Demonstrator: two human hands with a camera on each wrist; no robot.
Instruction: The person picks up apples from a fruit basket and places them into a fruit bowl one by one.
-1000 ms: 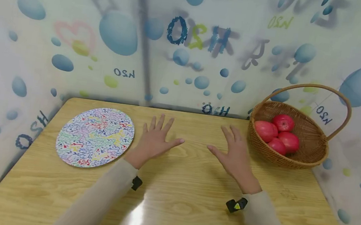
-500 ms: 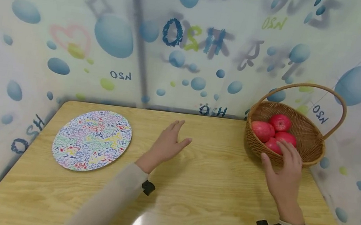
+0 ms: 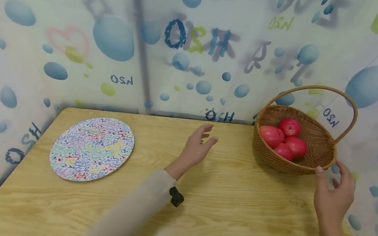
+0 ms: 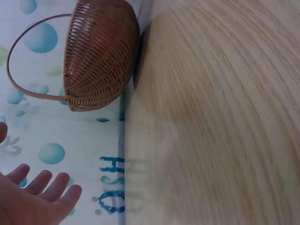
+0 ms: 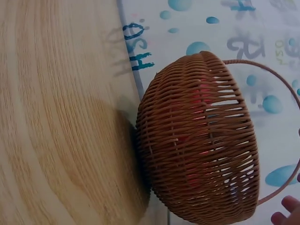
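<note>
A brown wicker basket (image 3: 276, 160) with an arched handle stands at the back right of the table. Inside it lie several red apples (image 3: 289, 127). Beside the basket's right front rim is my right hand (image 3: 334, 197), thumb and fingers spread apart and bent a little. In the right wrist view its fingertips (image 5: 290, 204) show at the lower right, near the handle, with a gap to the wicker wall. My left hand (image 3: 195, 146) hovers over the middle of the table, left of the basket, fingers loosely bent and holding nothing. The left wrist view shows its fingers (image 4: 51, 187) apart from the basket.
On the left of the wooden table (image 3: 219, 216) lies a round board (image 3: 93, 149) with a multicoloured squiggle pattern. A wall covering (image 3: 195, 67) with blue and green drops stands behind the table and along both sides.
My right hand has moved right, passing in front of the basket to its right side. My left hand has shifted right, its fingers less spread. The view has turned slightly right.
</note>
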